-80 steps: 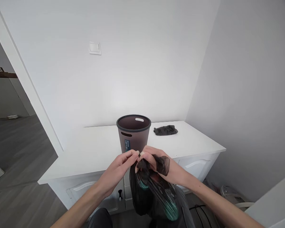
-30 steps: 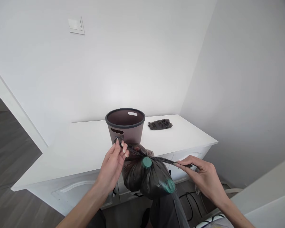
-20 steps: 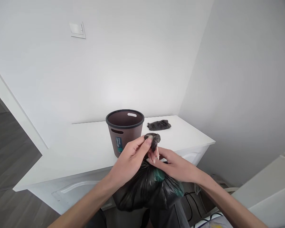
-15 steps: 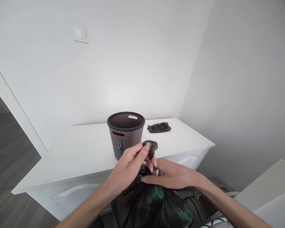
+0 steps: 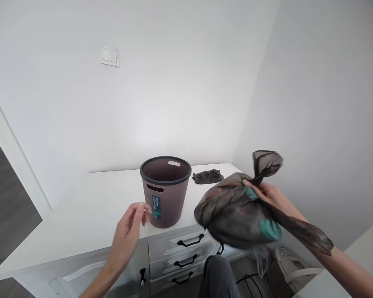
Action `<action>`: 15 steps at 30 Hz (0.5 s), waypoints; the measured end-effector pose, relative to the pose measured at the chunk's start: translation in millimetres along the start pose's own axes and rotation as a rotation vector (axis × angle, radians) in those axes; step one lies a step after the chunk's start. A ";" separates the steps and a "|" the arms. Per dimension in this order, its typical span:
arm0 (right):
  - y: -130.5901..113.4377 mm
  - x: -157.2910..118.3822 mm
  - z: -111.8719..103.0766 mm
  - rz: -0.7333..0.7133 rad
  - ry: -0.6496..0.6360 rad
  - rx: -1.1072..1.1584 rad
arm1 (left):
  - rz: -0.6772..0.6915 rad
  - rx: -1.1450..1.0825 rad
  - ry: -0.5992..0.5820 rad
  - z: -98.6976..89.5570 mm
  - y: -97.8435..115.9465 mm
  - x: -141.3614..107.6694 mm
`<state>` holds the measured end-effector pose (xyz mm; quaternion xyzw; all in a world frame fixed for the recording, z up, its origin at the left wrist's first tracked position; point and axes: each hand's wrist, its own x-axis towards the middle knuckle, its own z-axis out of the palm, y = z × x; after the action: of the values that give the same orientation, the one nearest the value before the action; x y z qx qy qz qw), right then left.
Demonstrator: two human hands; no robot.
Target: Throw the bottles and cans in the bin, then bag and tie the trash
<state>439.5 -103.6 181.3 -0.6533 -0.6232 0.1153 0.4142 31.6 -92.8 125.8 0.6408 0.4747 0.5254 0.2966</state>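
Cabinet [image 5: 81,207]: under bin and crumpled plastic. Filled black bag [image 5: 233,215]: aloft, neck gripped by right hand [image 5: 278,198], closure looks tied. Bin [image 5: 172,203]: upright. Left hand [image 5: 126,236]: off bag, fingers loosely curled. Crumpled plastic [image 5: 208,177]: beside bin.

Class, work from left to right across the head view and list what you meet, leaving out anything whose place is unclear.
White door frame, square white light switch, round brown plastic bin, crumpled black plastic bag, right hand holding a filled, see-through black bag.
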 end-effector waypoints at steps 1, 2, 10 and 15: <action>11.4 12.7 -1.9 -0.005 0.085 -0.079 | -0.019 0.026 0.046 -7.3 -16.5 5.8; 21.9 25.1 -1.0 -0.026 0.166 -0.157 | -0.042 0.056 0.074 -14.4 -32.9 12.0; 113.3 94.4 78.8 -0.080 0.305 -0.624 | -0.221 0.370 0.023 -46.7 -127.2 47.9; 151.1 106.8 123.8 0.063 0.222 -0.584 | -0.226 0.423 -0.038 -42.2 -137.1 48.7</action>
<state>486.5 60.9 38.9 -0.7723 -0.5602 -0.1280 0.2709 -49.5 -1.8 35.8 0.6413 0.6372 0.3655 0.2216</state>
